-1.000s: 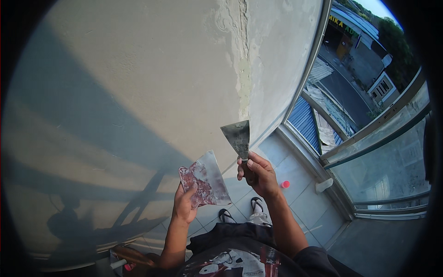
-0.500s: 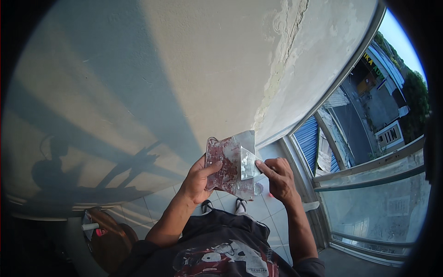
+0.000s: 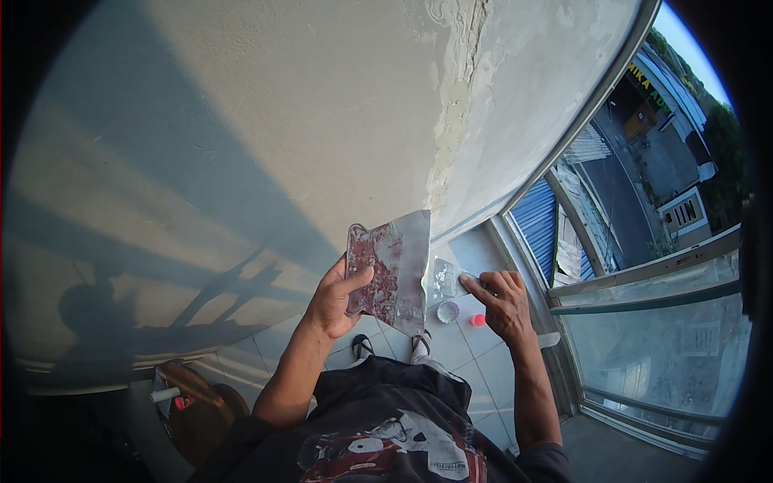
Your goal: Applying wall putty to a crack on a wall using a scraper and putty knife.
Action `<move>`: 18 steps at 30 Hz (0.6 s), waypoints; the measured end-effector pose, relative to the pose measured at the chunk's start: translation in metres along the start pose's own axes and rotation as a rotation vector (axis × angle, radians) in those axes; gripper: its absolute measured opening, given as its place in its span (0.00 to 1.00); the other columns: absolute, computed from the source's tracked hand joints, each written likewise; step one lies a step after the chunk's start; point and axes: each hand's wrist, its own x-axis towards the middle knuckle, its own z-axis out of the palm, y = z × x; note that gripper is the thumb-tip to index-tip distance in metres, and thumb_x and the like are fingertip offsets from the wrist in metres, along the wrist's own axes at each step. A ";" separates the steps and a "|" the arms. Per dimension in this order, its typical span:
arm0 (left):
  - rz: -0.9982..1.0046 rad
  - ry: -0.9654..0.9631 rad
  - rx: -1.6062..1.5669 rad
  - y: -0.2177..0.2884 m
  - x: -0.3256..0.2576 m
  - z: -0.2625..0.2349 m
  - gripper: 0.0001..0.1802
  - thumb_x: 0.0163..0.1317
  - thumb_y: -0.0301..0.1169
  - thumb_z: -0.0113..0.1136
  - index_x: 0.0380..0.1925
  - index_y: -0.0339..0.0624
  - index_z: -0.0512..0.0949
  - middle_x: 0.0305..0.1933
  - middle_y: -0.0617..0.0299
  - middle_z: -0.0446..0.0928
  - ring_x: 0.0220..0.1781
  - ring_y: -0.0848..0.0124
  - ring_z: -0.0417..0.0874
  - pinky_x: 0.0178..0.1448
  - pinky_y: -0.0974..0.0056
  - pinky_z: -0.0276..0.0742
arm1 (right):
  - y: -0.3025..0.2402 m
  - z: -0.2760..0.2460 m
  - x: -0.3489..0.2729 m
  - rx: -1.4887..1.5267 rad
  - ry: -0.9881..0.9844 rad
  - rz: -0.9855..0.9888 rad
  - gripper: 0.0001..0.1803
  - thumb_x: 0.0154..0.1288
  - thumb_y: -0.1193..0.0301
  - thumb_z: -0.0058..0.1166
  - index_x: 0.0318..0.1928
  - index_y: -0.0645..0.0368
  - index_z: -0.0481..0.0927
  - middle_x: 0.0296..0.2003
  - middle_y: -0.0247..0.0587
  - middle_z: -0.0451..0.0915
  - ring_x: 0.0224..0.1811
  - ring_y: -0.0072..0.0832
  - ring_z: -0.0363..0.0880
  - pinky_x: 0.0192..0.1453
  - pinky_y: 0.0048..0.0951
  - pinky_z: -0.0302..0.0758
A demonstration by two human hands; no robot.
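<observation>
the putty knife (image 3: pixel 445 279) has slid beside the plaster hawk (image 3: pixel 390 270); left hand (image 3: pixel 336 298) grips the hawk, right hand (image 3: pixel 501 302) grasps the knife.

left hand (image 3: pixel 332 299) raised, grip closed — right hand (image 3: pixel 503 302) pinching

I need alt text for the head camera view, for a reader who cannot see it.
The left hand holds up a stained flat metal plate, while the right hand holds a small putty knife beside it. Behind them is a cream plastered wall, with a tiled floor below.
</observation>
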 end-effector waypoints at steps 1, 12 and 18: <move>-0.007 -0.006 0.001 0.001 0.002 0.003 0.22 0.65 0.25 0.57 0.59 0.39 0.69 0.52 0.58 0.78 0.51 0.65 0.83 0.56 0.57 0.81 | 0.001 0.003 -0.010 0.061 -0.002 0.092 0.32 0.54 0.82 0.52 0.59 0.38 0.79 0.36 0.31 0.76 0.37 0.28 0.75 0.46 0.32 0.69; 0.434 0.037 0.184 -0.018 0.028 0.017 0.28 0.68 0.25 0.51 0.67 0.37 0.58 0.64 0.53 0.67 0.64 0.63 0.72 0.68 0.53 0.68 | -0.084 -0.049 -0.008 1.883 -0.010 1.077 0.14 0.77 0.67 0.41 0.48 0.67 0.73 0.33 0.37 0.76 0.21 0.19 0.69 0.21 0.19 0.66; 0.719 0.064 0.570 -0.041 0.022 0.011 0.20 0.71 0.28 0.52 0.59 0.31 0.66 0.54 0.55 0.75 0.53 0.67 0.77 0.61 0.64 0.70 | -0.087 -0.026 -0.005 2.041 0.064 1.149 0.12 0.77 0.69 0.41 0.48 0.67 0.73 0.34 0.36 0.75 0.20 0.19 0.70 0.17 0.19 0.68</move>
